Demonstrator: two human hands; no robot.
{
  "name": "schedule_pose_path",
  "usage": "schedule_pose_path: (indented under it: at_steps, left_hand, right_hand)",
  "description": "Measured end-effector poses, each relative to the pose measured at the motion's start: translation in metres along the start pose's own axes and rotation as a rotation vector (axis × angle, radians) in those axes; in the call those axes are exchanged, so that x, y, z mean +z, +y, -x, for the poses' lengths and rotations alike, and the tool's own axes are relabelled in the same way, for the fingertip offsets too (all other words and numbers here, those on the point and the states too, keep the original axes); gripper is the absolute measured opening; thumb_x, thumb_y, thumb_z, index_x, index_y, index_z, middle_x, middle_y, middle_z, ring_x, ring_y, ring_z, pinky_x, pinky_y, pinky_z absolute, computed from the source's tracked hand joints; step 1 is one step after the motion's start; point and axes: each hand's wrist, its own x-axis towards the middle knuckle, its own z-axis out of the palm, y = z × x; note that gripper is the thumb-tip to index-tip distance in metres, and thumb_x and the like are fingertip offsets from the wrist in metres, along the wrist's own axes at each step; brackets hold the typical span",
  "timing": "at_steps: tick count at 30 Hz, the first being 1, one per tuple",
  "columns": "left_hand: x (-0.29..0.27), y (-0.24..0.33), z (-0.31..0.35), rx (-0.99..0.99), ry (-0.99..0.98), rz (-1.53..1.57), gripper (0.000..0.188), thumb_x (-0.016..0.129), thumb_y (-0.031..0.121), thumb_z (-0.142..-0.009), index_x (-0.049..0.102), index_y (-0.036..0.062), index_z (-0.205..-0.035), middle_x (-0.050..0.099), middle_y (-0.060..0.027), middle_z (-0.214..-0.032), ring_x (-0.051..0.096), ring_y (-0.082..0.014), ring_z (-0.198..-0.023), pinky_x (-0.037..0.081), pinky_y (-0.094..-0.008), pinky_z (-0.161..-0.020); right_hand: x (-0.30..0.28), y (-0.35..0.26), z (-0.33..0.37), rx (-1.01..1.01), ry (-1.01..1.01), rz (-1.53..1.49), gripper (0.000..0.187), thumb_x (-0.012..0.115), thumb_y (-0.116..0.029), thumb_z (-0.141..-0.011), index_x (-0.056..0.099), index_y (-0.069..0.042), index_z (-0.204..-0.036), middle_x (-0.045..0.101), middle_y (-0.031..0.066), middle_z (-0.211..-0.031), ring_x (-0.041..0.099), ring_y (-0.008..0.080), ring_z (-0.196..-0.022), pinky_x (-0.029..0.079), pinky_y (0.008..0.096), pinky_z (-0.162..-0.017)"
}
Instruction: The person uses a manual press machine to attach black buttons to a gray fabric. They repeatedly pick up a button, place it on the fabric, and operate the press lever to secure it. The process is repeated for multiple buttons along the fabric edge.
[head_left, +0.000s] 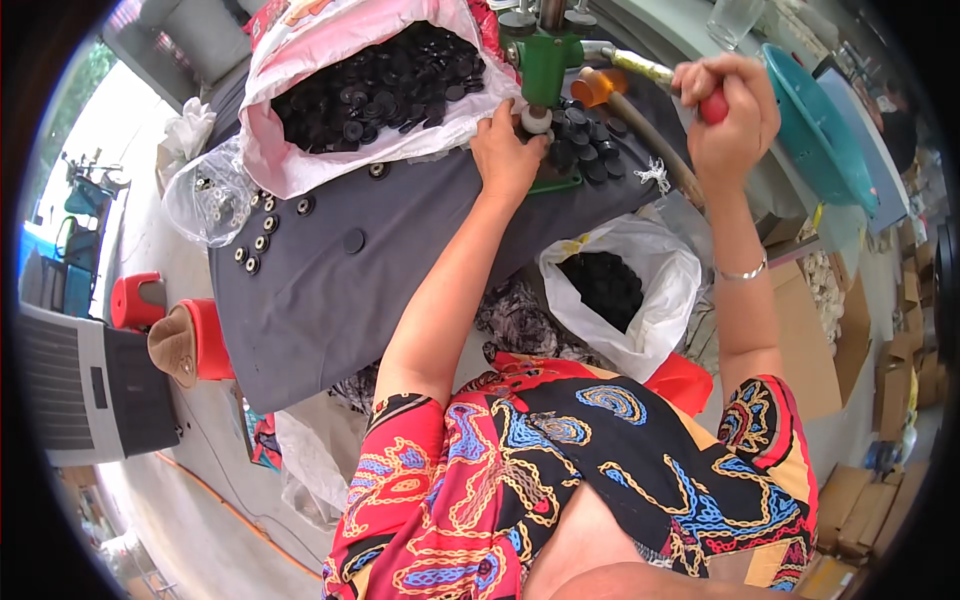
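My right hand (pixel 733 115) is closed around the red knob (pixel 714 107) at the end of the lever of a green hand press (pixel 547 72). Below the press's ram sits a white round piece (pixel 537 121). My left hand (pixel 508 152) is beside it, fingers curled in at the press base (pixel 560 183); what they pinch is hidden. Black discs (pixel 592 150) are piled just right of the press. To the left, a large pink-white sack (pixel 262 130) full of black round parts (pixel 385 90) lies open close to my left hand.
Several black wheels with pale centres (pixel 262 243) and a lone black disc (pixel 353 240) lie on the dark cloth (pixel 310 310). A mallet with an orange head (pixel 592 88) is behind the discs. A white bag of black parts (pixel 665 300) sits below; a teal basin (pixel 815 135) stands right.
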Motion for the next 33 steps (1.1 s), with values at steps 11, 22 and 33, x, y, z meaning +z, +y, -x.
schedule_pose_path:
  at_steps: [11,22,33]
  left_hand:
    - [-0.066,0.012,0.034,-0.294,-0.142,0.816,0.054,0.069,0.004,-0.082,0.05,-0.002,-0.132,0.066,-0.0153,-0.097,0.067,-0.0249,-0.084,0.052,-0.0311,-0.076]
    - [-0.164,0.031,0.075,-0.364,-0.474,1.471,0.066,0.064,0.0,-0.079,0.039,-0.0028,-0.14,0.065,-0.0225,-0.102,0.069,-0.0326,-0.079,0.056,-0.0367,-0.063]
    - [-0.195,0.031,0.096,-0.436,-0.592,1.455,0.068,0.066,0.002,-0.081,0.036,-0.004,-0.142,0.066,-0.017,-0.094,0.067,-0.0252,-0.061,0.056,-0.0333,-0.053]
  right_hand:
    - [0.018,0.031,-0.118,0.315,0.137,0.075,0.02,0.045,-0.016,-0.088,0.058,-0.002,-0.083,0.048,0.0043,-0.056,0.045,0.015,-0.041,0.038,0.028,-0.041]
    - [0.035,0.024,-0.126,-0.813,0.067,1.277,0.029,0.055,-0.028,-0.091,0.059,0.001,-0.091,0.058,0.0182,-0.078,0.057,0.0352,-0.073,0.046,0.0391,-0.066]
    - [0.11,-0.011,0.103,0.65,-0.994,-0.366,0.042,0.07,-0.007,-0.082,0.062,-0.004,-0.123,0.064,0.0052,-0.097,0.058,0.0098,-0.076,0.048,0.0255,-0.069]
